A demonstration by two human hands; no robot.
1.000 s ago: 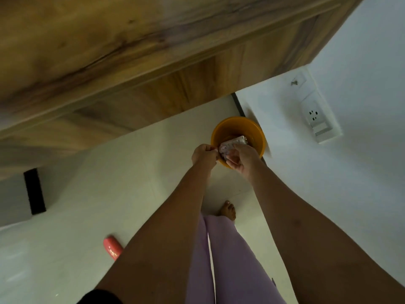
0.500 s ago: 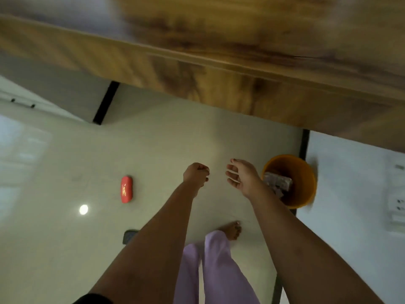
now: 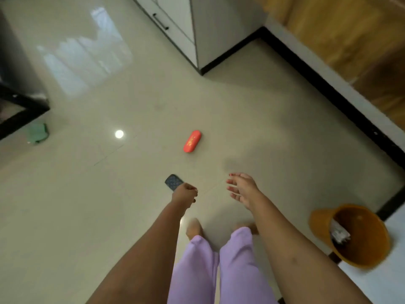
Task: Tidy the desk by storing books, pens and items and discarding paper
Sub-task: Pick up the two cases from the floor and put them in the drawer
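My left hand (image 3: 185, 194) is curled on nothing, right hand (image 3: 242, 189) loose and spread: paper (image 3: 338, 232) sits in the orange bin (image 3: 318, 222), so I judge the red case (image 3: 192, 141) comes next.

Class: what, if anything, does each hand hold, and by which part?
Nothing is held. The left hand is curled with nothing showing in it; the right hand has its fingers spread and empty.

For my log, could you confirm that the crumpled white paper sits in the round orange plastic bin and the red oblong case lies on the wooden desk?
The head view shows the red oblong case on the glossy cream floor, not the desk; the crumpled white paper is in the round orange plastic bin.
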